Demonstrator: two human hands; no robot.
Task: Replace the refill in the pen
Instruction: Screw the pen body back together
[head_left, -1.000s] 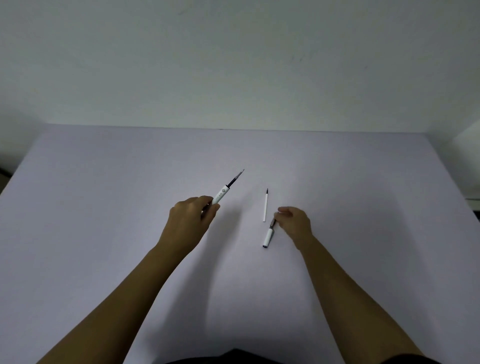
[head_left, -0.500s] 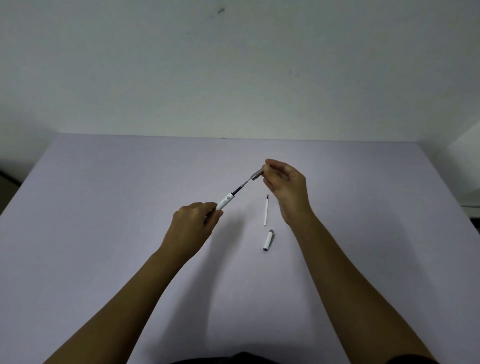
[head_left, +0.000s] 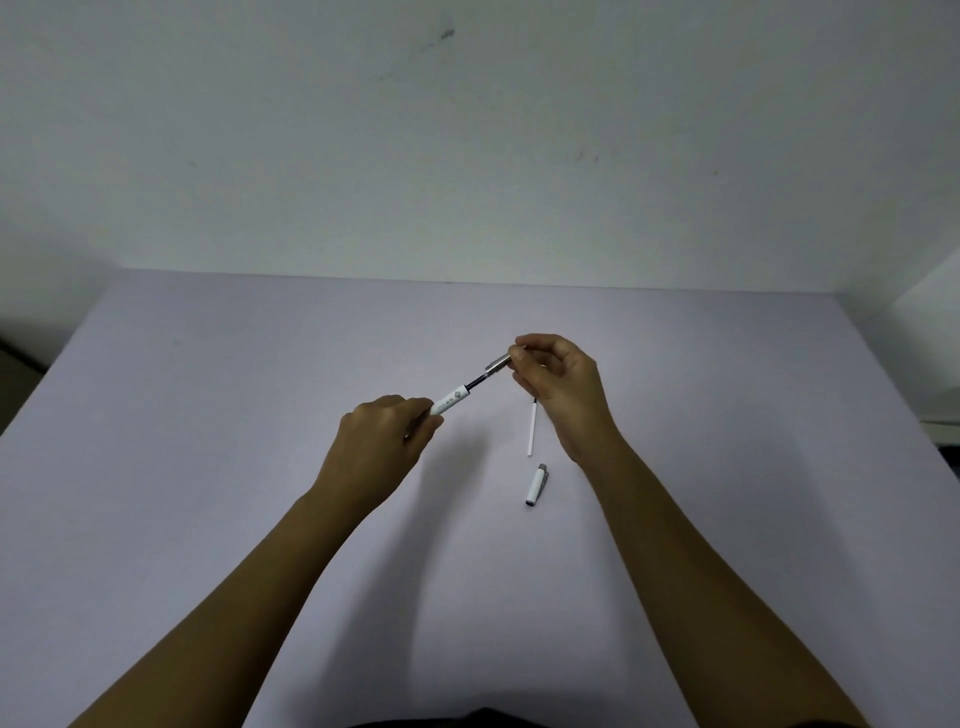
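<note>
Left hand (head_left: 382, 447) is clenched around the white pen barrel (head_left: 451, 404), which points up and to the far right, clear of the table (head_left: 208, 467). A dark refill (head_left: 476, 383) protrudes from the barrel's open end. Right hand (head_left: 558, 382) pinches a small grey tip piece (head_left: 497, 361) between thumb and forefinger, with its near end over the refill's point.

On the table: a thin white refill (head_left: 532, 431) lies just near of the right hand, roughly along the near-far line, dark tip at the far end. The white cap (head_left: 536, 486) lies nearer again, apart from it.

Judgement: the step in hand is seating the tip piece back on the barrel over the fresh refill; the loose white refill is probably the spent one, though I cannot tell for certain.

Technique notes:
- Keep tip piece and barrel on one axis, so the point passes through the bore without bending.
- Slide the piece down until it meets the barrel mouth, then turn with the fingertips while the left hand stays fixed.
- Begin with light torque; if it binds, back off and realign, since a cross-threaded start is the likely fault.
- Cap goes on afterwards.
</note>
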